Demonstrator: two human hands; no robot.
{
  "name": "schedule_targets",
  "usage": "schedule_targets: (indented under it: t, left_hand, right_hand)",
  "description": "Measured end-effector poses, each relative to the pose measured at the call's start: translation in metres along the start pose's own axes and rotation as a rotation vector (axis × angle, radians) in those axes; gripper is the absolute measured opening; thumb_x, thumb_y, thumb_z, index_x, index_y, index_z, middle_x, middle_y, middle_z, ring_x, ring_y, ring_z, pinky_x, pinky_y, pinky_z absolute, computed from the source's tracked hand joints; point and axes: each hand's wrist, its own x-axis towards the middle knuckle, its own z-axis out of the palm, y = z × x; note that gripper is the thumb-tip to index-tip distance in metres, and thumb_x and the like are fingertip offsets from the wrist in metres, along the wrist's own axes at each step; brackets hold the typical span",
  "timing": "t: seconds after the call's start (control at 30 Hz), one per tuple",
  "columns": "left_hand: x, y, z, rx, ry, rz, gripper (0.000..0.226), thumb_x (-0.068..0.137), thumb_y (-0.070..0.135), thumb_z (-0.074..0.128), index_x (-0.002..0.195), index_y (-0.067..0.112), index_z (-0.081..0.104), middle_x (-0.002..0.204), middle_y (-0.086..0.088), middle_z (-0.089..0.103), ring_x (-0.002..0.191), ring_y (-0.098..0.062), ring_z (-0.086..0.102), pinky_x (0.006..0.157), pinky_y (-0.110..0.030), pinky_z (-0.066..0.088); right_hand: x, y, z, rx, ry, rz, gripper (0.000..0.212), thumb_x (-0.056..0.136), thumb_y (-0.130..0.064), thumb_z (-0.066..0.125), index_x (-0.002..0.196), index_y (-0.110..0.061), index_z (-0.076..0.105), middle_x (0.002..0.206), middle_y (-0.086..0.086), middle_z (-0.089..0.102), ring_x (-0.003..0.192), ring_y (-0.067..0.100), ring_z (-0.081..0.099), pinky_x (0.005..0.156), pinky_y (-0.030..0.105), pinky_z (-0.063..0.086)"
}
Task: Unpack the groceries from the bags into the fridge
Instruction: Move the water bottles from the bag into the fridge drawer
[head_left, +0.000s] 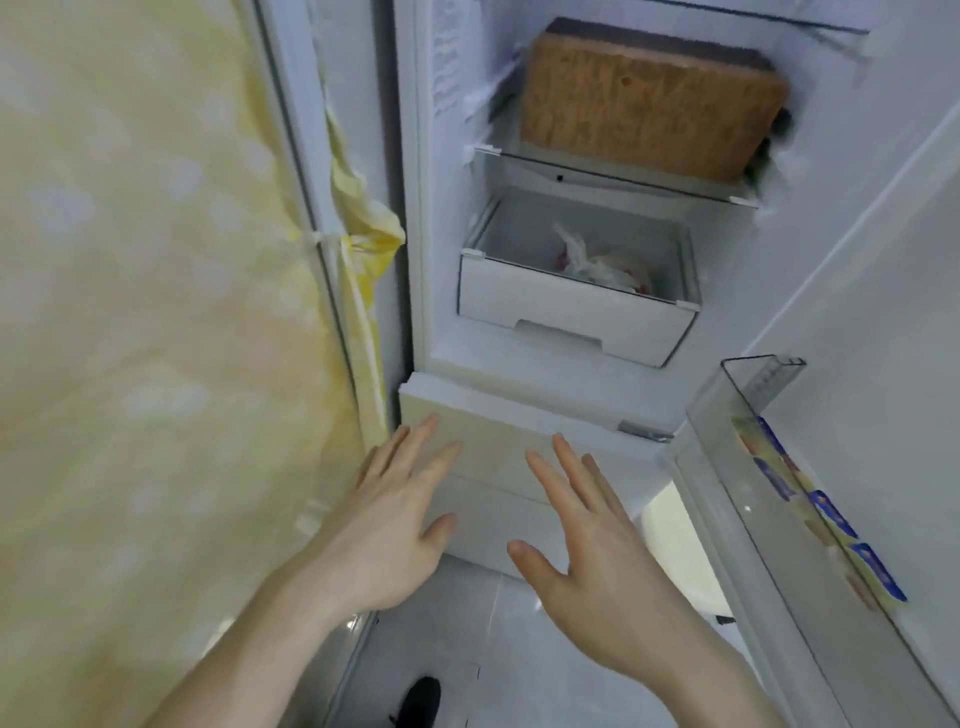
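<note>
While hands (498, 530) spread flat, bagged item (597, 262) in drawer (571, 306) unidentifiable.

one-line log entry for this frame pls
left hand: open, empty | right hand: open, empty | both before lower drawer | fridge door: open

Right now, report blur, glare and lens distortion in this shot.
Head view: soft throughout, the yellow curtain smeared most; wide-angle bending leans the fridge walls and door shelf outward; a bright glare patch on the floor; the left hand and right hand are evenly lit, edges slightly fuzzy.
</note>
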Motion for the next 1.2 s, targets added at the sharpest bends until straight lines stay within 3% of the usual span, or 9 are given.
schedule_targets:
  t: [0.3,0.53,0.83,1.03,1.13,1.2]
  left_hand:
    - [-0.173,0.004,0.042,-0.04,0.243,-0.371,0.067,0.105,0.044,0.046,0.162,0.043,0.009,0.166,0.025,-0.024,0.155,-0.006,-0.02,0.128,-0.033,-0.002]
    - [-0.323,0.014,0.073,-0.029,0.378,-0.725,0.066,0.106,0.045,0.044,0.161,0.044,0.007,0.162,0.025,-0.029,0.154,-0.006,-0.022,0.117,-0.022,-0.011]
    - [-0.487,0.05,0.105,-0.034,0.56,-1.044,0.069,0.106,0.048,0.041,0.161,0.045,-0.001,0.16,0.025,-0.037,0.152,-0.008,-0.03,0.128,-0.038,-0.009]
    - [-0.627,0.08,0.151,-0.042,0.61,-1.324,0.069,0.104,0.049,0.04,0.161,0.044,0.003,0.163,0.022,-0.033,0.155,-0.014,-0.025,0.127,-0.038,-0.011]
    - [-0.689,0.1,0.175,-0.066,0.61,-1.452,0.068,0.1,0.054,0.026,0.161,0.043,-0.003,0.164,0.018,-0.032,0.155,-0.016,-0.025,0.125,-0.038,-0.014]
    - [-0.724,0.111,0.191,-0.068,0.611,-1.547,0.069,0.103,0.052,0.03,0.161,0.042,-0.006,0.165,0.015,-0.031,0.155,-0.018,-0.024,0.126,-0.04,-0.013]
  right_hand:
    - [-0.024,-0.01,0.045,-0.023,-0.197,-0.279,0.078,0.102,-0.051,0.052,0.163,-0.045,0.003,0.169,-0.021,-0.017,0.159,0.011,-0.014,0.13,0.037,0.004]
    - [-0.068,-0.06,0.092,-0.093,-0.426,-0.514,0.078,0.103,-0.049,0.053,0.163,-0.046,0.003,0.166,-0.026,-0.022,0.157,0.006,-0.019,0.129,0.033,0.001]
    - [-0.16,-0.152,0.184,-0.233,-0.652,-0.89,0.079,0.102,-0.05,0.053,0.161,-0.047,0.0,0.163,-0.026,-0.026,0.157,0.012,-0.02,0.13,0.04,0.003]
    - [-0.266,-0.217,0.262,-0.327,-0.826,-1.178,0.08,0.103,-0.048,0.053,0.162,-0.048,-0.001,0.165,-0.023,-0.028,0.157,0.012,-0.021,0.129,0.035,0.0]
    - [-0.315,-0.238,0.3,-0.381,-0.897,-1.329,0.08,0.103,-0.048,0.053,0.161,-0.048,-0.002,0.165,-0.024,-0.028,0.157,0.012,-0.021,0.13,0.039,0.003]
    - [-0.346,-0.252,0.322,-0.416,-0.933,-1.416,0.08,0.103,-0.048,0.054,0.162,-0.046,-0.001,0.166,-0.022,-0.027,0.158,0.013,-0.02,0.13,0.043,0.006]
